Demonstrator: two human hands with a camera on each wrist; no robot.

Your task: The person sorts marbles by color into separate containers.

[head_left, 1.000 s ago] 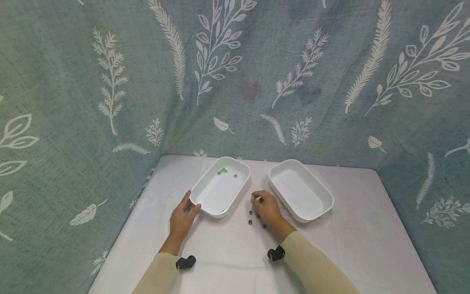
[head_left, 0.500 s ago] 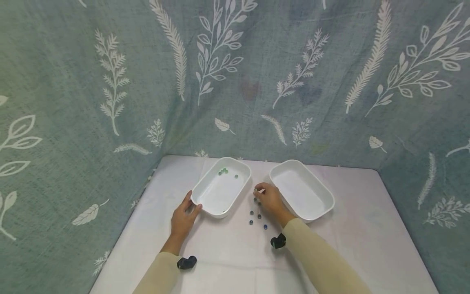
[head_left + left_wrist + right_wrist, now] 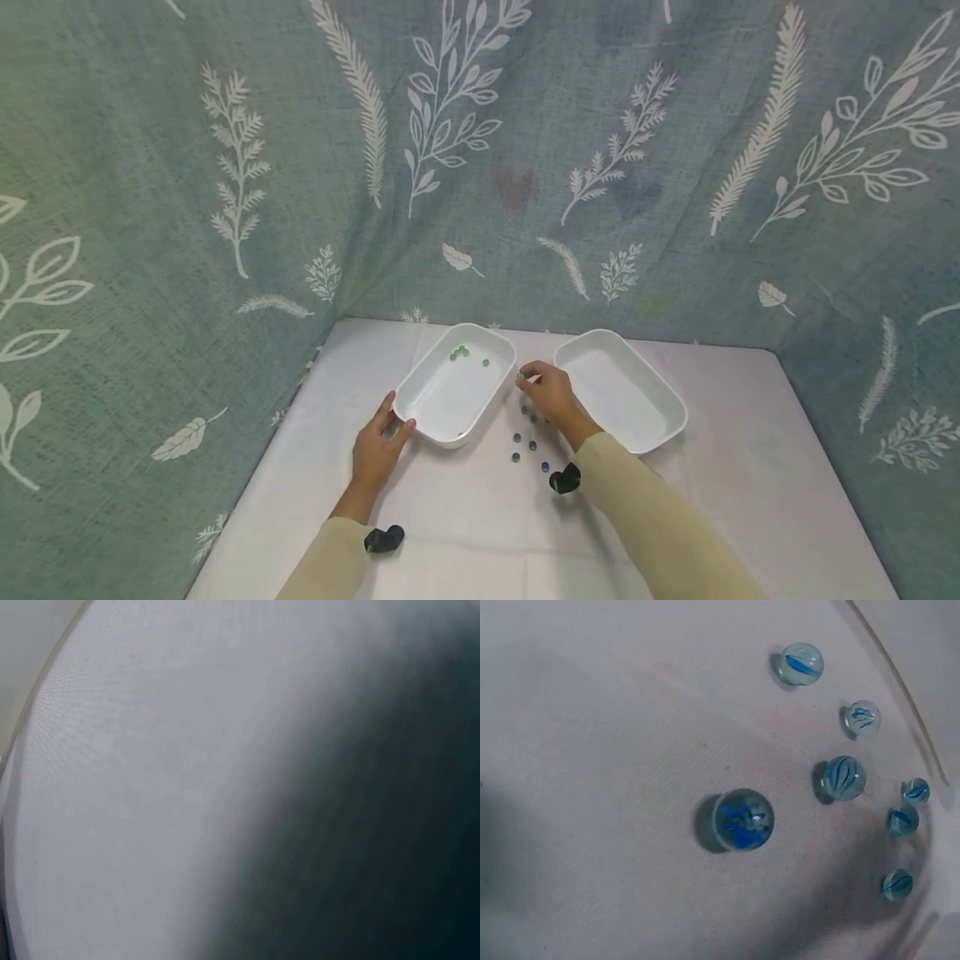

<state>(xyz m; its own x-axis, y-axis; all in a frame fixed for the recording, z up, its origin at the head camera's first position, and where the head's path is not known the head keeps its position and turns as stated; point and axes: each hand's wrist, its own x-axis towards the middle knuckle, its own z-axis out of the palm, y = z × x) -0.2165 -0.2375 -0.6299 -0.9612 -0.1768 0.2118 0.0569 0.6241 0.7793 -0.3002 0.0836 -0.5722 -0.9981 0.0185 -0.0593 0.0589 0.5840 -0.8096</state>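
Beside a white rectangular tray (image 3: 448, 402), its near corner held by the left hand (image 3: 377, 450), the right hand (image 3: 553, 395) pinches a small round greenish marble (image 3: 521, 377).

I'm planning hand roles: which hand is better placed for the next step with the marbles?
Probably the right hand: it pinches a marble near the left tray, close to the loose marbles. The left hand is occupied, holding that tray's near corner.

My right hand (image 3: 551, 396) covers part of the right tray (image 3: 618, 392); the marble (image 3: 520, 377) I pinch is too small to read; the near edge cuts off my sleeves (image 3: 660, 521).
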